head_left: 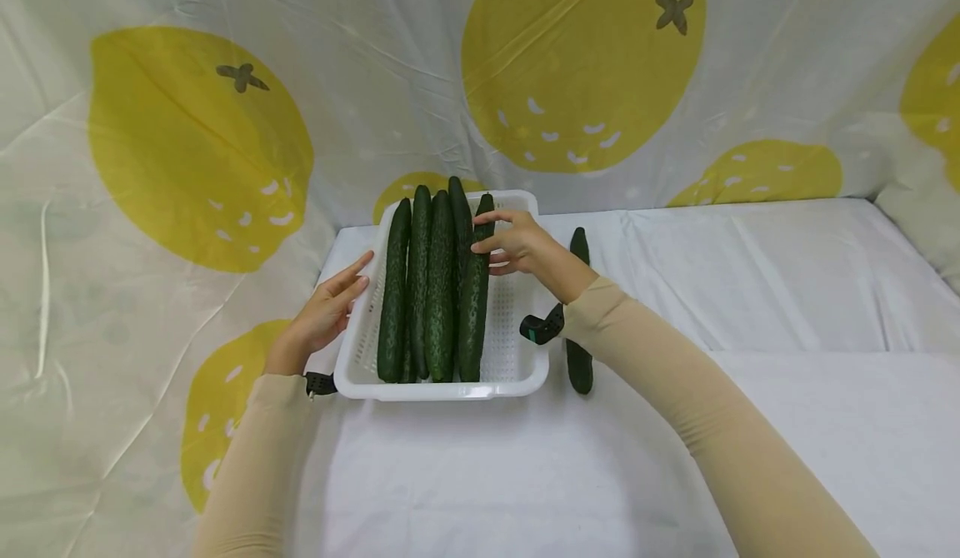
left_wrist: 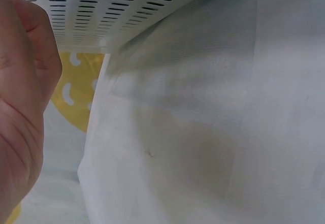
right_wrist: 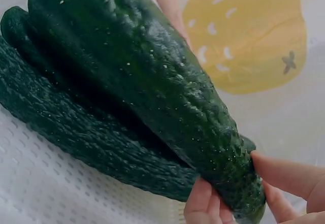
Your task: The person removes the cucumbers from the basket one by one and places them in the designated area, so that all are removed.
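Observation:
A white plastic basket with slotted walls holds several long dark-green cucumbers lying side by side. My right hand reaches over its right part and pinches the far end of the rightmost cucumber. In the right wrist view, fingers and thumb sit on opposite sides of that cucumber's narrow end, above another cucumber. Against the basket's outer left wall rests my left hand, fingers extended along it. The left wrist view shows the hand beside the slotted basket wall.
One more cucumber lies on the white tablecloth to the right of the basket, partly hidden by the right forearm. A curtain with large yellow lemons hangs behind and at the left.

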The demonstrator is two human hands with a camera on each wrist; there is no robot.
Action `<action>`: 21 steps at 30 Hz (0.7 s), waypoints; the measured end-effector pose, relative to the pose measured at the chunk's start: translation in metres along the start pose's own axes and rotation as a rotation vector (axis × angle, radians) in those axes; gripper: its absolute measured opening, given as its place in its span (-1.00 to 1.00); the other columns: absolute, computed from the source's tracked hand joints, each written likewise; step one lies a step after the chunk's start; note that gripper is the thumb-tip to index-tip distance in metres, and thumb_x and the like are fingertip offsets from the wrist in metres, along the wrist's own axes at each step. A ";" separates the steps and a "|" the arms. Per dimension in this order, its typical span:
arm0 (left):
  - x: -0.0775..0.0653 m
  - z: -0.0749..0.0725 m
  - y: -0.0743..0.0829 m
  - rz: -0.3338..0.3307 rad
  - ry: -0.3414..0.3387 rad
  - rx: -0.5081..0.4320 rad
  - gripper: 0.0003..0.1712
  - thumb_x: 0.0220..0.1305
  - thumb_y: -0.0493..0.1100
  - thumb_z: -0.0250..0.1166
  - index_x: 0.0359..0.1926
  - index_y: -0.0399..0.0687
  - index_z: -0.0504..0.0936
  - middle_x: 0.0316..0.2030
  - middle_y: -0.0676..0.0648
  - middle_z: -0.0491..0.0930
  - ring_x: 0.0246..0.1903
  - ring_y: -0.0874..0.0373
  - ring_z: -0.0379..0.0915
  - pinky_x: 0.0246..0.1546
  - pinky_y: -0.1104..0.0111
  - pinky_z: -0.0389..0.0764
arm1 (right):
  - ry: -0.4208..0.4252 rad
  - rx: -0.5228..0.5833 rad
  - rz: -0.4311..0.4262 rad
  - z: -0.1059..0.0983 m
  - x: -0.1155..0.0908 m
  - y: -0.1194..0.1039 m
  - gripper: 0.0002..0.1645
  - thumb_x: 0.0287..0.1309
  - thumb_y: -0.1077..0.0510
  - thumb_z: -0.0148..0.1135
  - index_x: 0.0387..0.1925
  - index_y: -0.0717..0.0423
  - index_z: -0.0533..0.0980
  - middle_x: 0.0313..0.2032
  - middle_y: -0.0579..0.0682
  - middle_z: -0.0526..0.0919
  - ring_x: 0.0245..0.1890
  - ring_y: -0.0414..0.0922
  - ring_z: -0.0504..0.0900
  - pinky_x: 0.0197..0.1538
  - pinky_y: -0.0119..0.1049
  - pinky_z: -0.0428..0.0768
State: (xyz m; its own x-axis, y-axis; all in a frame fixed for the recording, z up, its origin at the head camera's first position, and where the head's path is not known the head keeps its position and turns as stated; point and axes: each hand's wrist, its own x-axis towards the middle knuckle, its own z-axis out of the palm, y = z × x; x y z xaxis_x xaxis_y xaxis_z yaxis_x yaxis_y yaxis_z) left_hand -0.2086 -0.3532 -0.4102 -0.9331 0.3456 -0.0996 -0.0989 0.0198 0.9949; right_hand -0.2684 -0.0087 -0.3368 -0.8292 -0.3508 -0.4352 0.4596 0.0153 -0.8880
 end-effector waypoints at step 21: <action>0.001 0.001 -0.001 0.012 0.026 0.015 -0.38 0.60 -0.16 -0.03 0.57 0.16 0.07 -0.01 -0.02 0.41 -0.42 0.33 0.49 -0.48 0.55 0.56 | -0.102 -0.038 -0.194 -0.042 -0.033 -0.017 -0.29 0.33 0.40 0.20 0.45 0.03 0.31 0.51 0.04 -0.07 0.21 0.22 0.43 0.15 0.12 0.51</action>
State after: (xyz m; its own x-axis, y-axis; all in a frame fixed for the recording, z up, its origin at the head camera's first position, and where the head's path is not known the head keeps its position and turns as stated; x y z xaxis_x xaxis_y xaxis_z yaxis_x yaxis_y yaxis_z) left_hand -0.2092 -0.3518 -0.4117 -0.9429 0.3212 -0.0882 -0.0830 0.0300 0.9961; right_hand -0.2623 0.0423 -0.3135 -0.8633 -0.4439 -0.2401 0.2808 -0.0271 -0.9594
